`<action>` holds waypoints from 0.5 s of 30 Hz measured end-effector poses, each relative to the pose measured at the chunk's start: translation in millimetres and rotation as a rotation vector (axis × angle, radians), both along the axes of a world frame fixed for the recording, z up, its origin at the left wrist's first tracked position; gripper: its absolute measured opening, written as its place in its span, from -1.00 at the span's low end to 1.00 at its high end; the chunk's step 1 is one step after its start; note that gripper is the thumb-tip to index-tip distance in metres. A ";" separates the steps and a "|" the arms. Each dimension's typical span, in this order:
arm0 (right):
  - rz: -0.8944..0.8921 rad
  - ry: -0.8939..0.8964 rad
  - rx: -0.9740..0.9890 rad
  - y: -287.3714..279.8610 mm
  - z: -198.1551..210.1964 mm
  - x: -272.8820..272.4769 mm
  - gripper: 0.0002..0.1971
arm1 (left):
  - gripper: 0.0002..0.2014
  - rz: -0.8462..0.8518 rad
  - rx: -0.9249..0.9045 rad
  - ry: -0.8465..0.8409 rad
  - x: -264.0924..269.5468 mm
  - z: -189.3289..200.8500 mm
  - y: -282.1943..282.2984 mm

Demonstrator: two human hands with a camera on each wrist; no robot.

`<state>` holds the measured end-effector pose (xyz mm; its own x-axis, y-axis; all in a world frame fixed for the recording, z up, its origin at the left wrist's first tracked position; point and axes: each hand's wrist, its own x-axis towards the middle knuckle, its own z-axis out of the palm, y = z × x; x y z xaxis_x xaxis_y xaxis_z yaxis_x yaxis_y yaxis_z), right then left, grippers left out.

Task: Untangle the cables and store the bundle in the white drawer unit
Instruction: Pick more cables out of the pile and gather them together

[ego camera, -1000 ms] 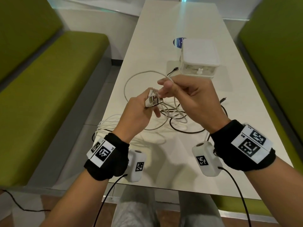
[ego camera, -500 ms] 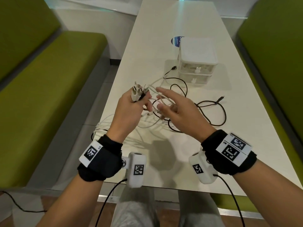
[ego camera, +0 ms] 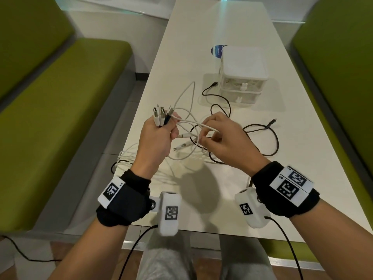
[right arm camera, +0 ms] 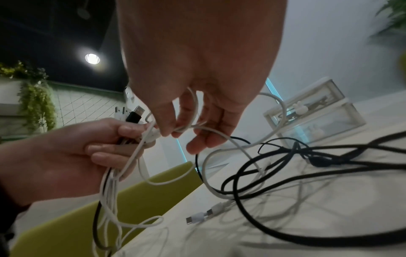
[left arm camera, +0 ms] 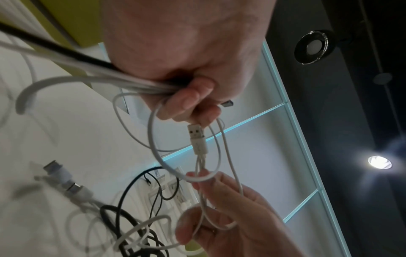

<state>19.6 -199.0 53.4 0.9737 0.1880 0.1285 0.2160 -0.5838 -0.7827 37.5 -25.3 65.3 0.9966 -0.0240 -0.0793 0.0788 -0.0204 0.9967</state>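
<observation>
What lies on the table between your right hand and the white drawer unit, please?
In the head view, loops of black cable cross the table between the right hand and the white drawer unit; nothing else.

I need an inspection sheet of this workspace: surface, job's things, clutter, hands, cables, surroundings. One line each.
Surface: long white table, lit from above.
Job's things: white two-drawer plastic unit, both drawers shut; tangle of white and black USB cables, not yet free.
Clutter: round blue sticker behind the drawer unit.
Grips: left hand holds a bunch of cable plugs upright; right hand pinches a thin white cable running from that bunch.
Cables: black loops lie on the table; white loops hang over its left edge.
Surroundings: green upholstered benches on both sides.
</observation>
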 end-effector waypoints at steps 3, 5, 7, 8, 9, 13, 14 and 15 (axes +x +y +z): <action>-0.030 0.047 0.088 0.5 0.0 -1.0 -0.93 | -0.81 0.010 -0.022 0.037 1.8 -1.3 0.8; -0.048 0.076 0.156 -0.8 1.0 -1.0 -0.92 | -0.79 0.018 -0.017 0.056 1.4 -2.2 0.5; -0.073 0.106 0.195 -2.4 1.6 -0.6 -0.91 | -0.80 0.024 -0.030 0.053 -0.7 -2.8 -1.1; -0.084 0.122 0.204 -3.0 1.5 0.0 -0.91 | -0.81 0.026 -0.030 0.047 -2.0 -3.1 -1.8; -0.097 0.141 0.215 -3.3 1.3 0.4 -0.90 | -0.82 0.028 -0.022 0.038 -3.4 -3.4 -2.3; -0.132 0.244 0.218 -3.8 4.0 2.2 -0.85 | -0.81 0.039 0.046 -0.029 -6.2 -7.1 -1.5; -0.130 0.268 0.196 -4.0 4.4 3.0 -0.84 | -0.81 0.040 0.063 -0.042 -5.9 -7.8 -1.0; -0.126 0.287 0.182 -3.7 4.3 4.0 -0.81 | -0.81 0.040 0.074 -0.056 -5.8 -8.5 -0.4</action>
<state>23.6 -202.6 57.7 0.9890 0.0637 -0.1333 -0.0924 -0.4373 -0.8945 31.7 -25.7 56.8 0.9995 0.0193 -0.0236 0.0253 -0.0921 0.9954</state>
